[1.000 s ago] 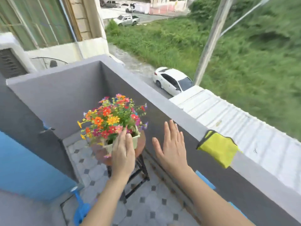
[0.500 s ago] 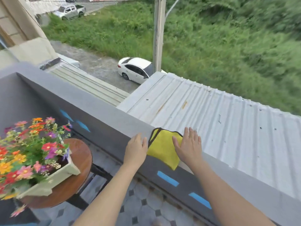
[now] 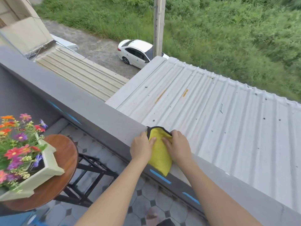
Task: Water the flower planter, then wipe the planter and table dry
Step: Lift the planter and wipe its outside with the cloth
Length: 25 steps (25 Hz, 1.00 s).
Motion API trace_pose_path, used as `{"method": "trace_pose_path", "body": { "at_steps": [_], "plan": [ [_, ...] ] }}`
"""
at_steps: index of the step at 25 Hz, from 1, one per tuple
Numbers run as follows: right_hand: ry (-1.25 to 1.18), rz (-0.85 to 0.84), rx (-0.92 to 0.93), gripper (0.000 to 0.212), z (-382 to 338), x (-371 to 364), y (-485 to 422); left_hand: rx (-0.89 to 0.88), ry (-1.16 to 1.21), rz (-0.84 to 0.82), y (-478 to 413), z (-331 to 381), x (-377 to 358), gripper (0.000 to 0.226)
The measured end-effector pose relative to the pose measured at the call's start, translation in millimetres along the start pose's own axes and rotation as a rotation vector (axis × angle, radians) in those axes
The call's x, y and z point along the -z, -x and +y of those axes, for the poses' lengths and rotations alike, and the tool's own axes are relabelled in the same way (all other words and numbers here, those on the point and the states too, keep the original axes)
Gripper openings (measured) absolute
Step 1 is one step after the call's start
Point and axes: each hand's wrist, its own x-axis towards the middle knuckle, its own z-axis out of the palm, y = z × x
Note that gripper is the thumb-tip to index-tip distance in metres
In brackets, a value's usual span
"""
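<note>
A yellow cloth (image 3: 160, 154) with a black edge hangs over the top of the grey balcony wall (image 3: 97, 115). My left hand (image 3: 141, 147) lies on its left side and my right hand (image 3: 178, 146) on its right side, fingers pressed onto the fabric from both sides. At the far left a pale green planter (image 3: 47, 167) full of mixed-colour flowers (image 3: 17, 144) stands on a round brown wooden table (image 3: 65, 160) with black legs.
Beyond the wall lies a white corrugated roof (image 3: 211, 115), then a road with a white car (image 3: 136, 53), a pole (image 3: 158, 25) and grass. The balcony floor (image 3: 143, 207) is tiled grey. Blue tape strips (image 3: 160, 176) mark the wall's inner face.
My view swung right from the planter to the wall. Both hands went from beside the flowers to the yellow cloth and now rest on it.
</note>
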Motion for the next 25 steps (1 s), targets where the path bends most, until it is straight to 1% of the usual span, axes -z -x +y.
{"method": "trace_pose_path", "body": {
  "at_steps": [2,5,8,10,12,13,15,16,17,19,20,22,23,25],
  "plan": [
    [-0.107,0.064,0.04,0.027,-6.8,2.8,2.3,-0.052,0.073,0.048,5.9,-2.0,3.1,0.034],
    [-0.252,0.142,0.145,0.024,-29.0,15.0,3.9,-0.083,0.399,0.045,17.6,-10.3,27.5,0.031],
    [-0.368,0.122,0.264,0.027,-68.7,23.1,10.9,-0.053,0.736,0.103,36.0,-37.2,68.3,0.015],
    [-0.413,0.054,0.334,0.029,-97.8,16.8,20.9,-0.024,0.922,0.137,57.5,-60.6,94.3,0.016],
    [-0.419,-0.077,0.417,0.036,-129.0,0.3,37.2,0.032,1.09,0.183,83.8,-85.2,115.6,0.012],
    [-0.408,-0.154,0.473,0.042,-144.8,-12.6,48.7,0.081,1.183,0.217,98.4,-100.5,124.5,0.014],
    [-0.395,-0.294,0.569,0.048,-174.2,-42.7,76.5,0.244,1.362,0.301,126.8,-140.8,136.0,0.032],
    [-0.391,-0.341,0.592,0.047,-187.4,-59.1,91.2,0.335,1.412,0.35,142.4,-163.3,141.0,0.04],
    [-0.39,-0.377,0.605,0.043,-198.9,-75.9,105.5,0.4,1.43,0.398,158.4,-185.8,144.6,0.044],
    [-0.386,-0.403,0.621,0.029,-213.3,-104.2,125.5,0.488,1.427,0.474,184.2,-223.2,145.2,0.049],
    [-0.368,-0.397,0.636,0.027,-219.1,-117.9,133.0,0.525,1.416,0.527,195.6,-243.5,144.4,0.049],
    [-0.32,-0.372,0.655,0.029,-229.4,-148.1,138.6,0.556,1.37,0.643,211.5,-285.7,144.4,0.051],
    [-0.306,-0.358,0.648,0.03,-234.5,-165.0,137.4,0.555,1.3,0.683,214.1,-310.0,143.5,0.052],
    [-0.281,-0.335,0.614,0.033,-243.0,-197.9,130.2,0.557,1.082,0.759,207.2,-356.6,142.0,0.04]
  ]
}}
